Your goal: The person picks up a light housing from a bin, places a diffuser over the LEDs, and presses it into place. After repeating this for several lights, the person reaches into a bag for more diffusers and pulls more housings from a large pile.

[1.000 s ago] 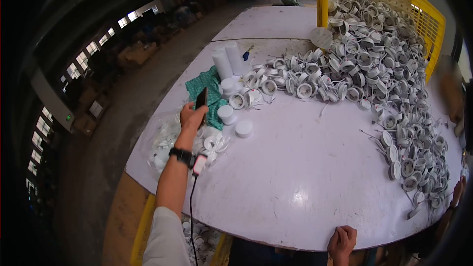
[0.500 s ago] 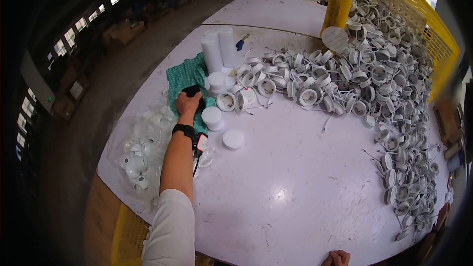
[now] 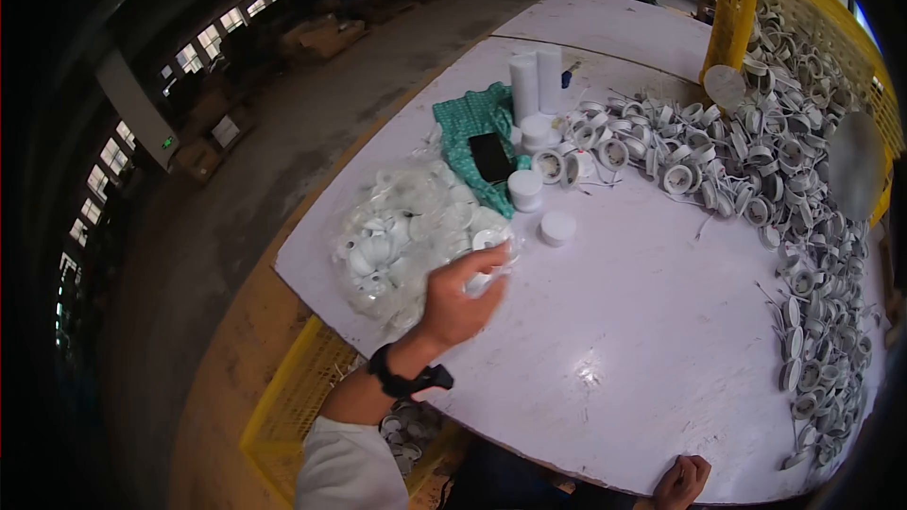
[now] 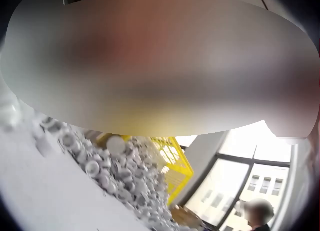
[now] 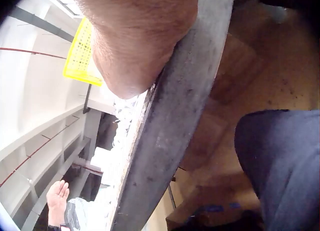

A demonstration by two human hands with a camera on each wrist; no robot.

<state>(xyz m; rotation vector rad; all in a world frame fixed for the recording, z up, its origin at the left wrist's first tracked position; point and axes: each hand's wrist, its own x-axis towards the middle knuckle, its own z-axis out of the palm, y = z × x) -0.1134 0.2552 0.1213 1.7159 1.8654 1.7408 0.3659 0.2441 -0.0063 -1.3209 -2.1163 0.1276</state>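
Note:
My left hand is raised over the table beside a clear plastic bag of white round parts, fingers spread and holding nothing. Its open palm also shows in the right wrist view. A black phone lies on a green patterned cloth, beyond that hand. White round discs sit to the right of the cloth, some in a short stack. My right hand rests at the table's front edge with loosely curled fingers and nothing visible in it.
A large heap of white ring-shaped lamp housings with wires spreads along the back and right of the white table. Behind it stands a yellow crate. White rolls stand at the back. Below the left edge is another yellow crate.
My left hand has set the phone down on the green cloth, let go of it and drawn back toward me. The right hand stays at the front edge.

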